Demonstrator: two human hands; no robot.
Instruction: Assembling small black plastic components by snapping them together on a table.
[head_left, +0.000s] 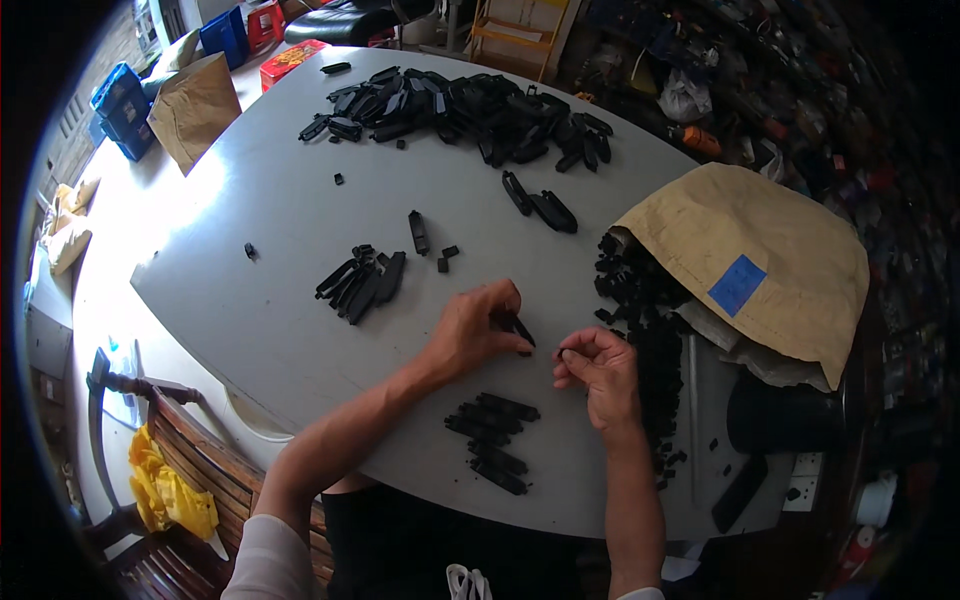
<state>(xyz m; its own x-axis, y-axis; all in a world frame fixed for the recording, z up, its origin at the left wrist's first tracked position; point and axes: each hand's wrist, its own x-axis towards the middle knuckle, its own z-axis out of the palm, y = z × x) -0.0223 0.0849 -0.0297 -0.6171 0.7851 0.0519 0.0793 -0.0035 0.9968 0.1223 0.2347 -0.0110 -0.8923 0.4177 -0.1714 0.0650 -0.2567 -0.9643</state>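
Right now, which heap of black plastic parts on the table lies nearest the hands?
The small stack at the near table edge, just below both hands; the cluster left of centre and the big far heap lie farther off.

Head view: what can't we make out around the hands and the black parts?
- Small piece in the right hand: pinched between curled fingers, too small to tell its shape.
- Black part in the left hand: mostly covered by fingers.
- Small black pieces spilling from the paper bag: bag hides how many remain inside.
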